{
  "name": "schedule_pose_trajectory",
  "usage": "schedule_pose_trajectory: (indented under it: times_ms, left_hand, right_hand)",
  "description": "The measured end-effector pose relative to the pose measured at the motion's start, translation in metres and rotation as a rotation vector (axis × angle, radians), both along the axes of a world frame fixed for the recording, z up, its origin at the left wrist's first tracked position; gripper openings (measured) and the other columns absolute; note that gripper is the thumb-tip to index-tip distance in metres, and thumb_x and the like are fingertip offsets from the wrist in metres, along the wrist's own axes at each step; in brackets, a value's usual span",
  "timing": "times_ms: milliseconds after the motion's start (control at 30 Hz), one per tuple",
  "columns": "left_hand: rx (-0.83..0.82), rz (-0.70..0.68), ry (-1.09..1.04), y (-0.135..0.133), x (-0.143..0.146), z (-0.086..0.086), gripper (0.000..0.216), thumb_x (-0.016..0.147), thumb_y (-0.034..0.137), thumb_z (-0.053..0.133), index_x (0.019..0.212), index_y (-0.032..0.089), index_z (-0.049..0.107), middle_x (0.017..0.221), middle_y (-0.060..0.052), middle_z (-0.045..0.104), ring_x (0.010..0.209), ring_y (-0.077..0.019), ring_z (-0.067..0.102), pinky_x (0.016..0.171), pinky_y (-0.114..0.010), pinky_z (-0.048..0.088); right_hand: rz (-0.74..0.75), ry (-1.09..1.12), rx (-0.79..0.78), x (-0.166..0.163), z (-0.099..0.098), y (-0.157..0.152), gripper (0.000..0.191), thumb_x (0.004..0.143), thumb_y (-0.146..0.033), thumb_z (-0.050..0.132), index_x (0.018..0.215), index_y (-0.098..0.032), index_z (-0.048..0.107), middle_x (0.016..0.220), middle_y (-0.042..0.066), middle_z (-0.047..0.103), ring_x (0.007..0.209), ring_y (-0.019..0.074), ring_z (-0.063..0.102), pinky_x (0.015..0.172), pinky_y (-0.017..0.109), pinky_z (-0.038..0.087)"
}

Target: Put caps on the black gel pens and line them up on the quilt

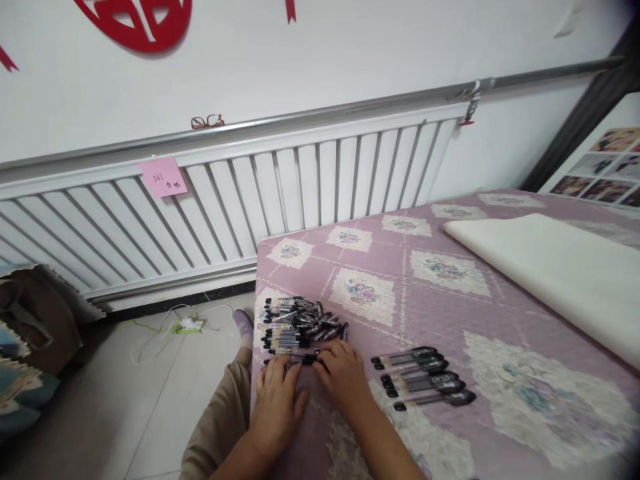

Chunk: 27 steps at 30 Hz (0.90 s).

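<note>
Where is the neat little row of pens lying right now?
In the head view, the row of pens lies on the purple bedspread, just right of the right hand and apart from the pen pile.

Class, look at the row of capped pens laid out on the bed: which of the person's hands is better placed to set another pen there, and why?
Probably the right hand: it lies between the pen pile and the row of pens, while the left hand sits farther away.

Pink note's (163, 177) writing too small
</note>
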<state>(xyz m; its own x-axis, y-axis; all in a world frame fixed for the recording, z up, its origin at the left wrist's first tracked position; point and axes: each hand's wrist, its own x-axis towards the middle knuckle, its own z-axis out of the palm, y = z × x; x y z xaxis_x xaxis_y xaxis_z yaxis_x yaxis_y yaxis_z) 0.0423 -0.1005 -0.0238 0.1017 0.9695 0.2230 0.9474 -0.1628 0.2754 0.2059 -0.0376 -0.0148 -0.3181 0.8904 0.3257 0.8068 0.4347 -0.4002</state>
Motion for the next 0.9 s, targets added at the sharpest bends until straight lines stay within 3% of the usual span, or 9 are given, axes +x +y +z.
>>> schedule_pose_trajectory:
  times_ms: [400, 667, 900]
  left_hand:
    - [-0.012, -0.011, -0.066, -0.001, 0.0, 0.001, 0.038, 0.078, 0.019, 0.055, 0.115, 0.027, 0.057, 0.129, -0.008, 0.047, 0.12, -0.0275, 0.04, 0.099, -0.047, 0.029]
    - [0.008, -0.035, -0.101, -0.001, 0.0, 0.004, 0.027, 0.077, 0.017, 0.057, 0.103, 0.026, 0.062, 0.116, -0.006, 0.055, 0.109, -0.0257, 0.046, 0.096, -0.046, 0.031]
    - [0.034, -0.068, -0.145, 0.0, 0.001, 0.0, 0.02, 0.08, 0.016, 0.054, 0.096, 0.024, 0.063, 0.107, -0.006, 0.058, 0.102, -0.0237, 0.05, 0.094, -0.046, 0.034]
  right_hand:
    - [-0.076, 0.004, 0.055, -0.001, -0.008, 0.009, 0.01, 0.084, -0.024, 0.056, 0.085, -0.024, 0.065, 0.104, 0.004, 0.064, 0.104, 0.023, 0.051, 0.088, 0.038, 0.034]
    - [-0.132, -0.041, 0.042, -0.003, -0.004, 0.015, 0.014, 0.088, -0.02, 0.051, 0.092, -0.025, 0.064, 0.092, 0.003, 0.065, 0.092, 0.0214, 0.053, 0.083, 0.036, 0.032]
    - [-0.147, -0.106, 0.011, -0.005, -0.002, 0.027, 0.01, 0.085, -0.023, 0.056, 0.084, -0.025, 0.065, 0.089, 0.002, 0.066, 0.09, 0.0223, 0.055, 0.079, 0.037, 0.031]
